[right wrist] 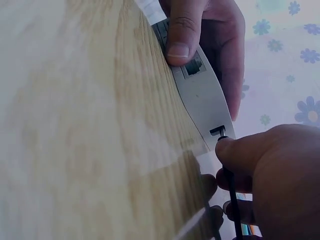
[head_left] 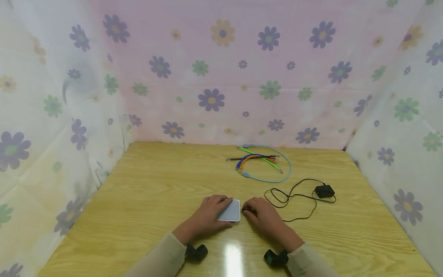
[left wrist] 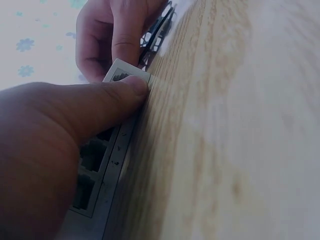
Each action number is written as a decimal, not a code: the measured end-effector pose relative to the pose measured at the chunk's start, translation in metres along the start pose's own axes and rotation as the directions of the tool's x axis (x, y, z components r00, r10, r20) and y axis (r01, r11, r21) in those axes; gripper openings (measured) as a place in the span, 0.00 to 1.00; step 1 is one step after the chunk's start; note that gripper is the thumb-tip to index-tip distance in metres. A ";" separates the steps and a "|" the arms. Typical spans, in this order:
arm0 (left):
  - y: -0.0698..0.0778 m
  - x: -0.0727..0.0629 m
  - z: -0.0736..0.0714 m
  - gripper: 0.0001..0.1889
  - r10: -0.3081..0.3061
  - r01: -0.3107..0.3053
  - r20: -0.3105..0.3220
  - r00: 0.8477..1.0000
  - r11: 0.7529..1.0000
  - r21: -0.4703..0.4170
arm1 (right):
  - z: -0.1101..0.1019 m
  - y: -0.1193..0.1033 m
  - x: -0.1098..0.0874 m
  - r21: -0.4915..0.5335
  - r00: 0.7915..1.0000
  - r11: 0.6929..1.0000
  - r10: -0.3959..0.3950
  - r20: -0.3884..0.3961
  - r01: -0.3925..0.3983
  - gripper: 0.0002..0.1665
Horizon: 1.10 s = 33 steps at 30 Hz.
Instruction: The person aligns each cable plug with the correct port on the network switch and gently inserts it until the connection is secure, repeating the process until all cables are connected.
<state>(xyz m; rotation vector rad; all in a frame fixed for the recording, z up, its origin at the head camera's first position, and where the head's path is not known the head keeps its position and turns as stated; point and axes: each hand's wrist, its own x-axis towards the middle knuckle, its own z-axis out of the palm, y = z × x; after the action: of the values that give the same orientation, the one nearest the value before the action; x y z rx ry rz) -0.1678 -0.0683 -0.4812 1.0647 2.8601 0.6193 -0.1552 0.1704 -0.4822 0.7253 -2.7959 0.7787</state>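
A small white network switch with a grey top sits on the wooden table, its row of Ethernet ports showing in the left wrist view. My left hand grips the switch from the left, with the thumb over the port side. Between thumb and fingers, my right hand pinches the black power plug of a thin cable. In the right wrist view the plug's metal tip is right at the socket in the switch's side wall. The cable hangs down past the right fingers.
Right of the hands, the black cable loops loosely to a black power adapter. Several short network cables in blue, orange, green and black lie further back, beside a light blue curved one. Flowered cloth surrounds the table.
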 end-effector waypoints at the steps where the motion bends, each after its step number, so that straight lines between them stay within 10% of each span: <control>1: 0.000 0.000 0.000 0.40 -0.001 0.001 0.001 1.000 1.000 0.000 | 0.000 0.000 0.000 -0.003 1.000 1.000 -0.003 -0.003 0.003 0.04; 33: 0.005 0.001 -0.001 0.40 -0.018 0.018 -0.001 1.000 1.000 0.006 | 0.007 0.000 0.001 -0.008 0.996 0.999 -0.041 -0.076 0.041 0.04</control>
<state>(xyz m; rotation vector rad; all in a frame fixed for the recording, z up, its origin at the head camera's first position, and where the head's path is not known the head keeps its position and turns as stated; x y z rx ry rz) -0.1654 -0.0650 -0.4782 1.0380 2.8717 0.6102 -0.1557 0.1664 -0.4876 0.7331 -2.7055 0.7730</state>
